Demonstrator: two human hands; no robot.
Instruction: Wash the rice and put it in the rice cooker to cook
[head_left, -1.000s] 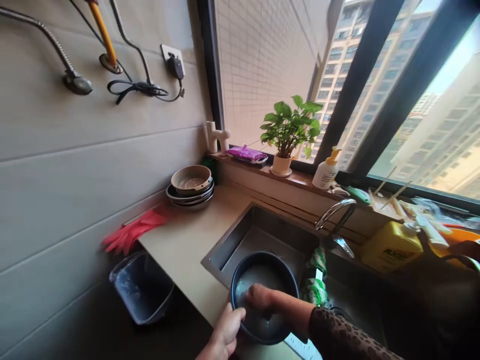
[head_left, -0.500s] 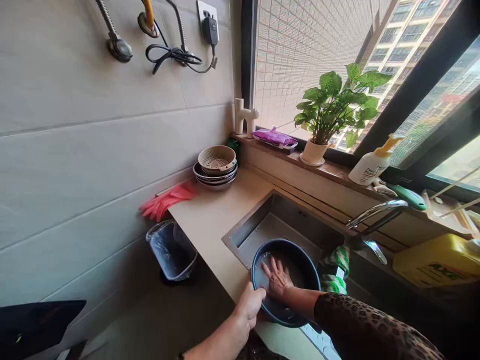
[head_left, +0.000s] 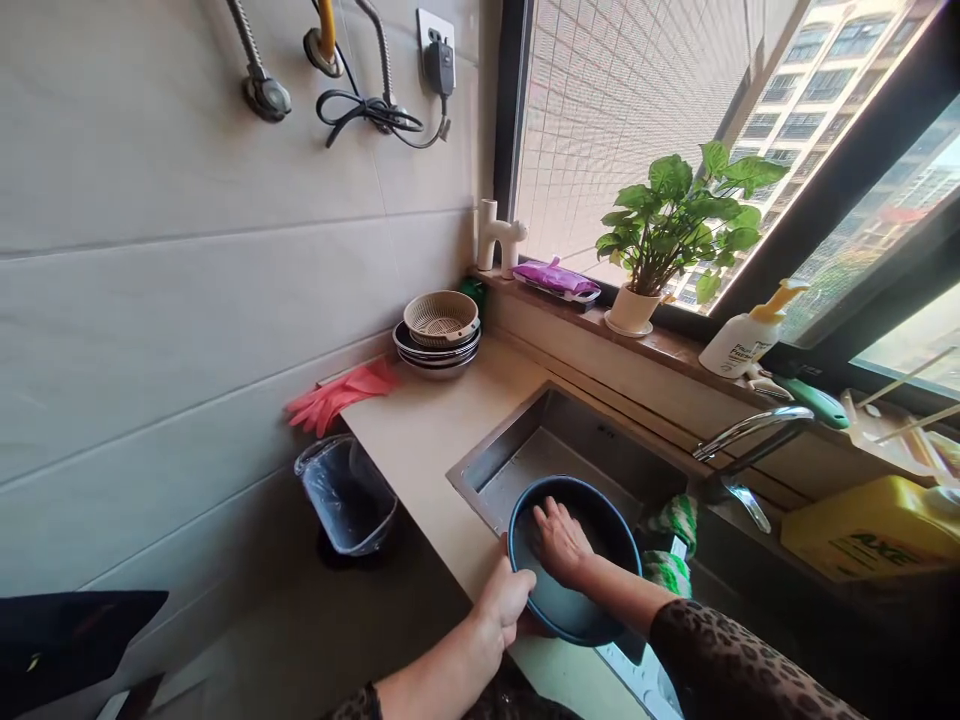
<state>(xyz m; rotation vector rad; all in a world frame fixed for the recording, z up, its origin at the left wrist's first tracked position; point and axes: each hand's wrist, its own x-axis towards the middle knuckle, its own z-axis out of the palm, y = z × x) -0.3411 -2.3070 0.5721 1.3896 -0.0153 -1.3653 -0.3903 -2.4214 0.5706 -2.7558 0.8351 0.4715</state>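
My left hand [head_left: 504, 605] grips the rim of a dark blue round bowl [head_left: 574, 610], which it holds tilted over the near edge of a stainless steel sink [head_left: 544, 450]. My right hand [head_left: 562, 543], in a leopard-print sleeve, lies flat inside the bowl with its fingers spread, pressing on the wet inner wall. Part of the bowl's underside is hidden behind its rim and my left hand. Beyond the bowl, a green patterned cloth [head_left: 671, 545] hangs by the sink's right side, under a curved chrome faucet [head_left: 750, 435].
A beige countertop [head_left: 420, 450] runs along the sink's left. It holds a stack of dark plates [head_left: 436, 352] under a woven strainer [head_left: 441, 317], with pink rubber gloves [head_left: 337, 395] at its edge. Below stands a small bin [head_left: 349, 495]. A potted plant [head_left: 634, 250] sits on the windowsill.
My view has swung and steadied, so the sink sits further left and higher. My right hand has slid across the bowl's inside toward its far wall. My left hand stays on the rim.
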